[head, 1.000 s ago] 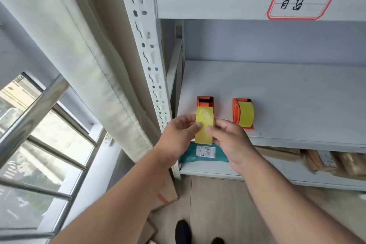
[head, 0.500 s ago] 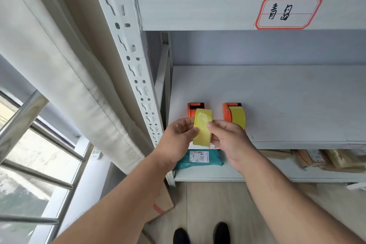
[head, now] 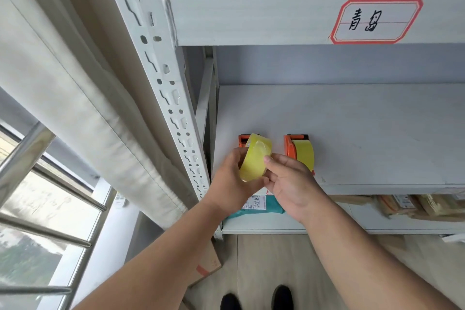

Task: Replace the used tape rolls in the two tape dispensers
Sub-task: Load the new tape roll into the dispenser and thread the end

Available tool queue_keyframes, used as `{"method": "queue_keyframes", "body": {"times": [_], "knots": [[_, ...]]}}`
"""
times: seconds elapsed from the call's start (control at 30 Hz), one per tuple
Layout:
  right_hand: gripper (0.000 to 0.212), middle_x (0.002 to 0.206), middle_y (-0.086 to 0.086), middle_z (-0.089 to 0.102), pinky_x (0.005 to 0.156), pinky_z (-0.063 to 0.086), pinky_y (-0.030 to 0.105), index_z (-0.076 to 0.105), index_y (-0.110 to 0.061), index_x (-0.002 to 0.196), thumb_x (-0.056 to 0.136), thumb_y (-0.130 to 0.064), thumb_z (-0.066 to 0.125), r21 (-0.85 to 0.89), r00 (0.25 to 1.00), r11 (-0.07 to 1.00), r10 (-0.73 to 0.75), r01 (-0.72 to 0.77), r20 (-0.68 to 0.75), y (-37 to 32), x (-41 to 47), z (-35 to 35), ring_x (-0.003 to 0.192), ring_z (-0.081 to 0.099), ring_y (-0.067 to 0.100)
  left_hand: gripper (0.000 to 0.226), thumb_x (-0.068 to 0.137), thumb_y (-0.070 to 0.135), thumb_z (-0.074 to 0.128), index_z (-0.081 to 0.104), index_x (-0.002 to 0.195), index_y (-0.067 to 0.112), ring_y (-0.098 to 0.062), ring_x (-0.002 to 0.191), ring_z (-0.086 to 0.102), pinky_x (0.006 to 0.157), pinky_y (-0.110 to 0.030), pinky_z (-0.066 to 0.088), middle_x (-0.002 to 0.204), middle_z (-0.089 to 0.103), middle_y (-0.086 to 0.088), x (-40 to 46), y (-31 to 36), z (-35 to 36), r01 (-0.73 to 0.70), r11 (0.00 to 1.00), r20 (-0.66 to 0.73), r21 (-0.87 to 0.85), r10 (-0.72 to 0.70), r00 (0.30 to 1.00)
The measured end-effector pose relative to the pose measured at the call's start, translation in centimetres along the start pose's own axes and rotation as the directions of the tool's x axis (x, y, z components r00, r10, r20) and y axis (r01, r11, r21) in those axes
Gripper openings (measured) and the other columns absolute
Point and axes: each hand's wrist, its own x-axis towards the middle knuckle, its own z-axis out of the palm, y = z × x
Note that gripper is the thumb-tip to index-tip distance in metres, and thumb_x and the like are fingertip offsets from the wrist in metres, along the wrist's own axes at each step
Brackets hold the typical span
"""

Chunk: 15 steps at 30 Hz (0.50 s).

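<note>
A yellow tape roll (head: 255, 158) is held in front of the shelf edge, tilted so its open core faces up and right. My left hand (head: 230, 178) grips it from the left and below. My right hand (head: 289, 181) has its fingertips on the roll's right rim. Just behind the roll stands an orange tape dispenser (head: 243, 139), mostly hidden, with only its top showing. A second orange tape dispenser (head: 297, 150) with a yellow roll in it stands to the right on the grey shelf board (head: 364, 138).
A perforated grey upright (head: 161, 78) and a pale curtain (head: 83, 98) stand on the left, with window bars (head: 45, 209) beyond. The lower shelf holds a teal parcel (head: 261, 206) and brown packages (head: 422, 205). A cardboard box (head: 206, 264) leans on the floor.
The roll has tilted from edge-on to showing its core, and both hands have shifted slightly on it. The camera view has moved closer and a bit lower.
</note>
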Motion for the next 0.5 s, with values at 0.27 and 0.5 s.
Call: {"method": "queue_keyframes", "body": {"times": [0.27,0.5], "knots": [[0.027,0.089,0.007,0.082,0.090,0.059,0.040,0.073,-0.012,0.101,0.102,-0.037,0.065,-0.222,0.974,0.966,0.087,-0.133,-0.208,-0.9,0.0,0.2,0.087,0.077,0.022,0.053,0.081,0.011,0.074,0.056,0.130,0.021,-0.009,0.105,0.056,0.095,-0.032,0.053,0.120,0.056,0.005,1.2,-0.9,-1.1,-0.154,0.978,-0.081,0.140,0.166,0.983],[0.020,0.116,-0.013,0.071,0.091,0.045,0.018,0.071,-0.030,0.117,0.108,-0.021,0.055,-0.550,0.945,0.799,-0.322,0.242,-0.053,-1.6,0.3,-0.5,0.109,0.066,0.000,0.058,0.075,-0.004,0.067,0.064,0.127,0.020,-0.014,0.124,0.051,0.101,-0.018,0.042,0.129,0.051,0.001,2.5,-0.7,-2.6,-0.247,0.958,0.062,0.142,0.241,0.969]]}}
